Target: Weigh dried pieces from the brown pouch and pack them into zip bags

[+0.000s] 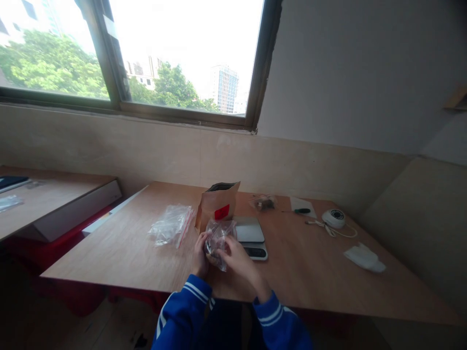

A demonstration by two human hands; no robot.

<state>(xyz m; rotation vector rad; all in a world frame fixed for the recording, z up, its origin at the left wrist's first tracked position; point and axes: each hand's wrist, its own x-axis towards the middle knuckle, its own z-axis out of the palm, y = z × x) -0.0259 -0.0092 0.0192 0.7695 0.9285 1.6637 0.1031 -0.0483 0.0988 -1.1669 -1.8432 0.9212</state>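
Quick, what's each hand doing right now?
Left hand: closed, gripping the clear plastic bag at its left side.
Right hand: closed on the same bag, fingers across its front.

Crinkly clear plastic bag [219,240] — matt brown paper pouch [218,204] — smooth wood table [310,267].

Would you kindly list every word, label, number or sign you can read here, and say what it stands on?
No text here can be read.
The red label on the brown paper bag: too small and blurred to read.
The scale: its front panel is dark, no digits legible.
The clear bag held by the left hand and right hand: no print visible.
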